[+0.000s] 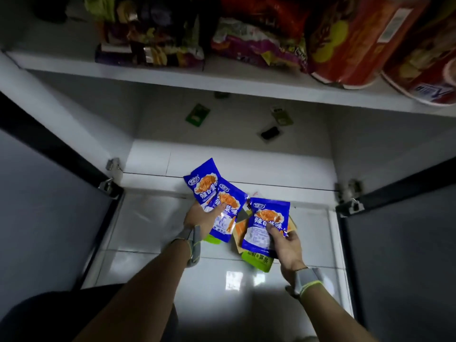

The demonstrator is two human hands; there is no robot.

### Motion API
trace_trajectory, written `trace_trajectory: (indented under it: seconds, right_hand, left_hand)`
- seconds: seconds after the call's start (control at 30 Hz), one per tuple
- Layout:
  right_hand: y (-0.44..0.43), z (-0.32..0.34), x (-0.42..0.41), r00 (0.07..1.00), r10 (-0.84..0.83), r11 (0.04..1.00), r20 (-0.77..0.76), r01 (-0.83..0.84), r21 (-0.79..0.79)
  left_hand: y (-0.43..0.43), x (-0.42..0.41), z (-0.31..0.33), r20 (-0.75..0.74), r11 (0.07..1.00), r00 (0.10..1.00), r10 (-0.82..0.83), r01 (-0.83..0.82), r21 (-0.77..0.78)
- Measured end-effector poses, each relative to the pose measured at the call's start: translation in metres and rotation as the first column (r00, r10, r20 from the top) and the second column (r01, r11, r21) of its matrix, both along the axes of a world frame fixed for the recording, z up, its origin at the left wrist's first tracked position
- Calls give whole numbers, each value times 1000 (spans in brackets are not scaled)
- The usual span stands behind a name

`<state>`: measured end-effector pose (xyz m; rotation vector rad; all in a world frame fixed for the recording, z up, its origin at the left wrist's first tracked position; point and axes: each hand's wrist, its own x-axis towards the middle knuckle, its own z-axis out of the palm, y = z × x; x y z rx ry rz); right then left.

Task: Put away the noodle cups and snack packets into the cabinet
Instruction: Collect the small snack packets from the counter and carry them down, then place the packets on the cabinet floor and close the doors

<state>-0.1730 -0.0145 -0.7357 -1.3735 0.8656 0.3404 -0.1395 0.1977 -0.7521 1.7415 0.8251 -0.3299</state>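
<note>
Looking down into the open cabinet [172, 75], I see my left hand [201, 219] gripping two blue snack packets [217, 201] and my right hand [287, 245] gripping a blue packet [265, 225] stacked over orange and green ones, below a shelf bearing noodle cups [345, 45].

1. Both forearms are bare and reach forward side by side, well apart.
2. The left hand [200, 219] is closed, thumb on top, palm turned inward.
3. The right hand [287, 245] is closed likewise, thumb pressing forward.
4. Each wrist wears a grey band with a yellow-green edge.
</note>
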Motion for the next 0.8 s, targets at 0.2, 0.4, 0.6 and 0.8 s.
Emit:
trace_trajectory:
  seconds: [0.2,0.4,0.6,0.8]
  right_hand:
    - [-18,-14,-6,995,-28,998,95,32,-47]
    - [-21,2,14,992,-71,996,105,76,-45]
    - [-5,4,89,994,27,998,103,-20,-63]
    - [23,3,187,971,62,992,232,-35,-119]
  left_hand:
    - [-14,-14,5,27,992,993,113,-111,-62]
    - [-14,-11,40,37,993,994,103,-100,-67]
    - [-13,55,48,66,991,992,109,-103,-84]
    - [-2,137,35,214,994,973,91,-76,-74]
